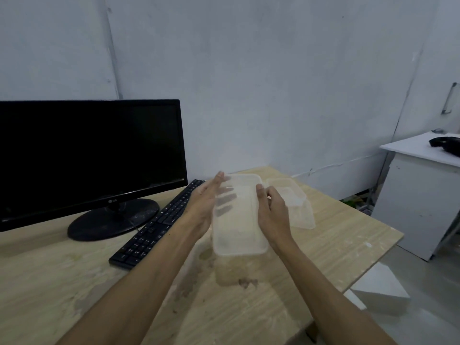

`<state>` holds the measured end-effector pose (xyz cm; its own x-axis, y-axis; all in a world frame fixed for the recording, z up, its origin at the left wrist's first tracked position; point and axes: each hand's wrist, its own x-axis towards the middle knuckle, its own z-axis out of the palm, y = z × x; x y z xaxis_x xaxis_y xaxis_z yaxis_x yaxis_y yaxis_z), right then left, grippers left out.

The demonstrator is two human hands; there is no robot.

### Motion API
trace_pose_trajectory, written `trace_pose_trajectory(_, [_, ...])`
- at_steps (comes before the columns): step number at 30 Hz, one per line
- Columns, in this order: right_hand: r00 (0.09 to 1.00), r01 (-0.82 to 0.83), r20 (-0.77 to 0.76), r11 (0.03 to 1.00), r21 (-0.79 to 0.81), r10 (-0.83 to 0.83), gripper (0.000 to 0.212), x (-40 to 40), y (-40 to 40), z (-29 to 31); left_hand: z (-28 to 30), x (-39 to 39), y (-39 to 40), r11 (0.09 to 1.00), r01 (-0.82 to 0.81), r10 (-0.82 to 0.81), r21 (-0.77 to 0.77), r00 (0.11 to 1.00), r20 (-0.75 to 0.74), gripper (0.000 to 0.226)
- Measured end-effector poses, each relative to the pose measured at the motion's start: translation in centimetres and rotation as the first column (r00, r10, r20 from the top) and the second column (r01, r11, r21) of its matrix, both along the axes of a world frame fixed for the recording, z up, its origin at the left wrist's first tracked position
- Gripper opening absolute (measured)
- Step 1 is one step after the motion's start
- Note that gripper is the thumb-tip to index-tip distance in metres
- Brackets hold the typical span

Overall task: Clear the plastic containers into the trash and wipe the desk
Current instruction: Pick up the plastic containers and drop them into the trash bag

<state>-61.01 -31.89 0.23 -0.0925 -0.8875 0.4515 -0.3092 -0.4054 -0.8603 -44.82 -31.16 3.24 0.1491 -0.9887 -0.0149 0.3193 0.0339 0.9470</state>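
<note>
A clear rectangular plastic container (239, 220) is lifted above the wooden desk (74, 282), held between both hands. My left hand (204, 207) supports its left side and underside; straight fingers show through the plastic. My right hand (271, 210) grips the right rim, thumb over the edge. A second clear container (296, 202) lies on the desk just behind and right of my right hand. Brown stains (246, 282) mark the desk below the lifted container.
A black monitor (87, 155) stands at the left on a round base, with a black keyboard (159, 225) lying diagonally beside it. The desk's right edge (373, 265) drops to a pale floor. A white cabinet (423, 195) stands at the right, a dark object on top.
</note>
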Motion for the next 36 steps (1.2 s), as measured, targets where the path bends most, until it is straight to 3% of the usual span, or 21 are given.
trace_pose_trajectory(4, [0.999,-0.045,0.019,0.994,0.096,0.044,0.052,2.0,1.0,2.1,1.0,1.5,1.5,0.996,-0.059,0.053,-0.066,0.995,-0.089,0.031])
trace_pose_trajectory(8, [0.957,-0.237,0.233,0.932,0.275,0.175,0.068,4.4,1.4,4.4,2.1,3.1,3.4,0.986,-0.077,0.077,-0.146,0.997,-0.006,0.035])
trace_pose_trajectory(10, [0.914,-0.349,0.315,0.892,0.287,0.256,0.068,5.6,2.0,5.0,2.5,4.4,4.2,0.98,-0.08,0.09,-0.183,0.995,0.047,0.034])
trace_pose_trajectory(17, [0.894,-0.43,0.241,0.877,0.217,0.378,0.07,8.7,2.8,5.3,4.3,6.8,6.7,0.957,-0.123,0.195,-0.262,0.942,0.273,0.044])
trace_pose_trajectory(24, [0.878,-0.464,0.229,0.863,0.2,0.42,0.067,11.0,4.6,6.5,4.5,9.0,8.6,0.945,-0.147,0.214,-0.29,0.954,0.212,0.033])
trace_pose_trajectory(26, [0.872,-0.479,0.222,0.854,0.205,0.436,0.068,11.5,5.0,6.5,4.5,9.6,8.8,0.941,-0.166,0.243,-0.295,0.938,0.246,0.033])
trace_pose_trajectory(30, [0.872,-0.489,0.161,0.831,0.264,0.462,0.091,12.6,5.6,6.7,4.9,10.8,9.8,0.951,-0.14,0.217,-0.274,0.936,0.276,0.023])
trace_pose_trajectory(33, [0.9,-0.436,0.115,0.861,0.26,0.421,0.089,13.4,5.6,6.6,5.0,11.5,10.2,0.957,-0.111,0.195,-0.267,0.93,0.311,0.021])
trace_pose_trajectory(36, [0.891,-0.453,0.132,0.848,0.275,0.434,0.087,13.7,6.1,6.7,5.2,11.6,10.7,0.935,-0.191,0.292,-0.3,0.894,0.339,0.023])
